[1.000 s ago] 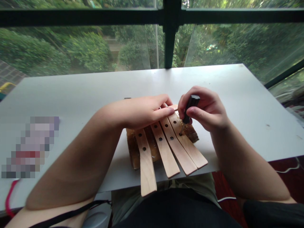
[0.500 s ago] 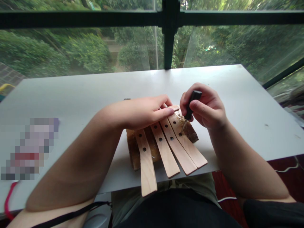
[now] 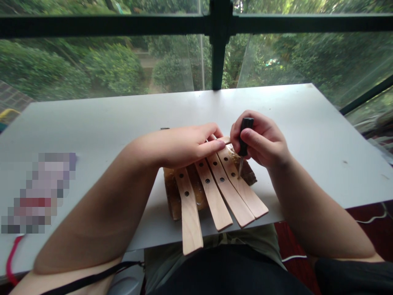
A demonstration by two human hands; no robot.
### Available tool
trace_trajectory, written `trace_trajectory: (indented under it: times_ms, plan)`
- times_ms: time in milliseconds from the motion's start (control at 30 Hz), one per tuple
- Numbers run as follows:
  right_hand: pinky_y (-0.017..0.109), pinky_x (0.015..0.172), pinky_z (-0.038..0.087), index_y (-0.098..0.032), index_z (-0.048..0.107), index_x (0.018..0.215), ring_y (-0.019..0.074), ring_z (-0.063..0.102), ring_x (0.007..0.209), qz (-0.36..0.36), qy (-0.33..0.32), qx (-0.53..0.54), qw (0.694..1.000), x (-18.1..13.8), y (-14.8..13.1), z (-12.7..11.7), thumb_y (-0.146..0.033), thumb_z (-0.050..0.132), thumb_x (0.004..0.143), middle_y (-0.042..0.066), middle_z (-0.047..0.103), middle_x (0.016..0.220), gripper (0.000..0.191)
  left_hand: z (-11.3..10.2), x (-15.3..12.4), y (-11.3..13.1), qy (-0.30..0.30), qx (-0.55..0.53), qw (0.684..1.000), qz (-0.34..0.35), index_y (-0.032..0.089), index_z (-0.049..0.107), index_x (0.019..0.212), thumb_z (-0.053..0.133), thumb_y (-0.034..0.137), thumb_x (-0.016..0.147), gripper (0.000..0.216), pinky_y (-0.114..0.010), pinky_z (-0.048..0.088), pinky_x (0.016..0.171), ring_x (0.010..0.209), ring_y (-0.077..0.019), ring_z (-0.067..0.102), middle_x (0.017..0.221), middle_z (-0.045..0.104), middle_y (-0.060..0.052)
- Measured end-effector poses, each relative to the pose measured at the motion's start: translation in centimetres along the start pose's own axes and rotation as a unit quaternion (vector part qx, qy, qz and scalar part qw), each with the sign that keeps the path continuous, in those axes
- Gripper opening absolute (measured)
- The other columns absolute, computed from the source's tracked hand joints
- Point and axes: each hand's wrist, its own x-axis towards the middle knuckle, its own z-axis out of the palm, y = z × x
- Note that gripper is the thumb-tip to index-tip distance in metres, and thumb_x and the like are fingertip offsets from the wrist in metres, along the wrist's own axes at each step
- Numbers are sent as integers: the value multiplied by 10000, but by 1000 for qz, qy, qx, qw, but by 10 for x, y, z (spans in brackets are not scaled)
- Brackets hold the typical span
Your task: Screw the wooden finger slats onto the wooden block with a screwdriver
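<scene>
My right hand is closed around the black handle of a screwdriver. Its thin metal shaft points down, and the tip is at the rightmost wooden slat, just right of the lower hole. My left hand lies across the far ends of the slats, with its thumb pressing beside the rightmost one and its other fingers bent over, partly hidden. Several pale slats, each with two dark holes or screws, fan out towards me over a brown block that looks wrapped or glossy.
The white table stands against a green-framed window. A blurred-out item lies at the left, with a red strap below it. The slats' near ends overhang the table's front edge, close to my lap.
The screwdriver has become more upright, and its tip has shifted slightly right, off the lower hole of the rightmost slat. My right hand moved a little left; my left hand stayed still.
</scene>
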Motion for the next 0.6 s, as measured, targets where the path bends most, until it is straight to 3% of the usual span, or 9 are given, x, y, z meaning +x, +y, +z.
trace_trajectory:
  times_ms: [267,433,600]
  plan:
    - [243,388,309,-199,626,899,120,491,517,-27,38,-7,999,3,1,0,-389,685,936,9,628,674,203,1,1,0,-4,-9,1000,4,281,554,1284,356,717,988,563,-341,474,842,1024,-230,647,1255,690,-41]
    - [244,395,286,-196,635,879,100,459,493,-33,61,-63,996,3,0,-3,-381,710,925,0,622,658,205,0,0,1,-4,-10,1000,-1,269,557,1304,361,708,986,576,-342,474,847,1013,-227,652,1238,702,-49]
    - [242,418,347,-198,635,919,101,505,529,-45,69,-99,992,4,4,-4,-386,689,947,4,640,704,198,0,1,1,-9,-15,1000,0,264,551,1302,361,701,987,571,-340,478,842,1008,-229,657,1220,710,-53]
